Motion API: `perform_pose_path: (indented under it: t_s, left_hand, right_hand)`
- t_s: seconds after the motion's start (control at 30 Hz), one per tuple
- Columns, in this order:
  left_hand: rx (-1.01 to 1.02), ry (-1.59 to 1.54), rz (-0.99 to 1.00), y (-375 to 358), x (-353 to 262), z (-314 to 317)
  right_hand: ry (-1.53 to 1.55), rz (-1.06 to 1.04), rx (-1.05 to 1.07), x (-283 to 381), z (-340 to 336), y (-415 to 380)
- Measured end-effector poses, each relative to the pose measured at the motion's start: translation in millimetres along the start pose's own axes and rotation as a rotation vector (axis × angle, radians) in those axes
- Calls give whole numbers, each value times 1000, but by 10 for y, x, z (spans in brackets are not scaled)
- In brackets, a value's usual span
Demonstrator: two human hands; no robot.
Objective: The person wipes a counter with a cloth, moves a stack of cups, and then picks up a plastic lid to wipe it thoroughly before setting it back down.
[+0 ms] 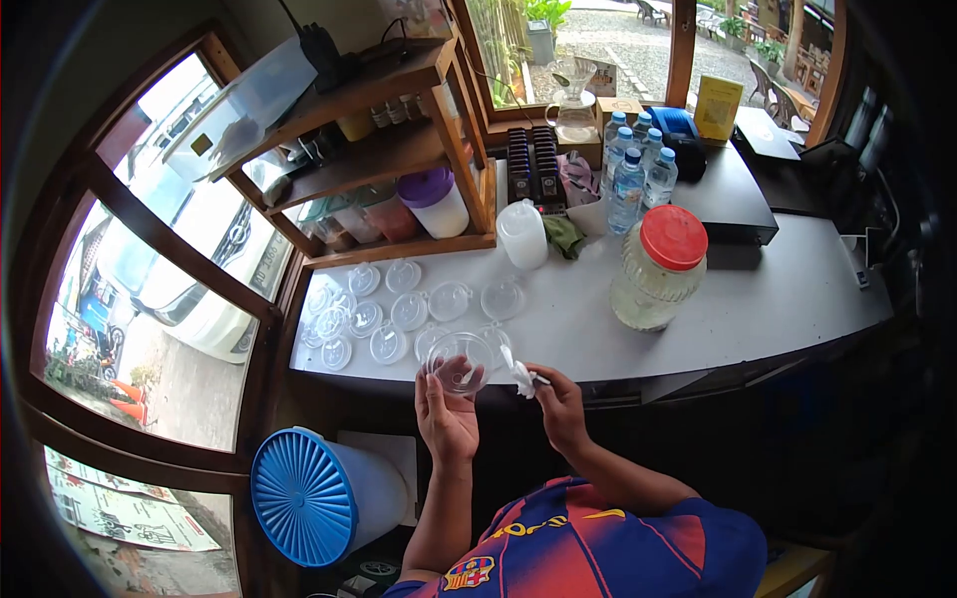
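My left hand (448, 427) holds a clear round plastic lid (462, 351) up near the counter's front edge, fingers showing through it. To its right, my right hand (562, 407) is closed on a crumpled white tissue (521, 379), which hangs beside the lid and apart from it. Just beyond both hands, several similar clear plastic lids (409, 311) lie spread over the left part of the white counter (578, 299).
A large glass jar with a red lid (658, 274) stands to the right. Behind are a white pitcher (522, 235), several water bottles (627, 189) and a wooden shelf (379, 164). A blue-lidded bucket (304, 496) stands below, at left.
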State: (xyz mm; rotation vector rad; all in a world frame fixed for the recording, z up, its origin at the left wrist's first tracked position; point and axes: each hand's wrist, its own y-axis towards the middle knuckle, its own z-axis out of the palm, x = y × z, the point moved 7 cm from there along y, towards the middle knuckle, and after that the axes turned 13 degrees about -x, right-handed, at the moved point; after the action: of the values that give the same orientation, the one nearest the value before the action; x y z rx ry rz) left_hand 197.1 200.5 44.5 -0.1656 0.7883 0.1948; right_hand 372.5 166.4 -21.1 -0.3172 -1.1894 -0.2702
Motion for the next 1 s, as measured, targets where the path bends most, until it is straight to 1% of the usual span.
perform_pose_path:
  t_s: [0.03,0.07,0.13,0.27,0.3,0.37,0.4,0.43,0.47,0.5,0.57,0.6,0.63,0.7,0.77,0.8,0.83,0.9,0.93,0.97,1.0]
  left_hand:
    - [-54,-9,-6,-62,-29,-24]
    - [-36,52,0,-106,-21,-77]
    - [20,163,9,-169,49,-129]
    - [130,187,-121,-262,355,-156]
    - [127,281,-86,-270,407,-149]
    - [211,343,-72,-218,529,-199]
    - [251,373,-59,-189,522,-119]
    - [248,437,-95,-198,541,-77]
    - [263,487,-82,-211,522,-3]
    - [272,537,-69,-229,494,81]
    - [280,615,-13,-220,512,165]
    - [247,583,-13,-212,523,198]
    - [216,551,-15,-218,532,244]
    - [146,478,-4,-172,610,265]
    - [82,470,126,-155,600,379]
    - [50,466,188,-148,585,417]
    - [72,485,193,-81,606,437]
    - [56,256,19,-70,662,480]
    - [49,141,-67,-75,672,540]
    - [107,83,-94,-45,748,513]
    - [140,158,-23,-26,773,496]
  right_hand:
    - [273,144,-41,-126,-2,-12]
    - [341,226,-65,-206,-39,-73]
    - [481,367,-122,-130,-56,-160]
    - [619,385,-36,73,-54,-192]
    - [650,368,-14,145,-64,-188]
    - [714,335,47,302,-69,-137]
    - [733,355,130,342,-67,-103]
    - [748,379,215,361,-94,-82]
    - [762,408,301,370,-80,-80]
    - [752,396,295,385,-68,-66]
    - [608,309,318,368,-35,-45]
    - [538,264,331,350,-16,-34]
    - [471,198,395,294,39,20]
    - [146,-135,352,468,118,55]
    - [-221,-452,282,734,201,57]
    - [-276,-503,271,738,205,94]
    - [-332,-556,259,735,204,120]
    - [-422,-664,240,821,202,187]
    - [-460,-657,276,781,192,247]
    - [-498,-650,313,700,170,312]
    - [-537,-643,350,661,162,362]
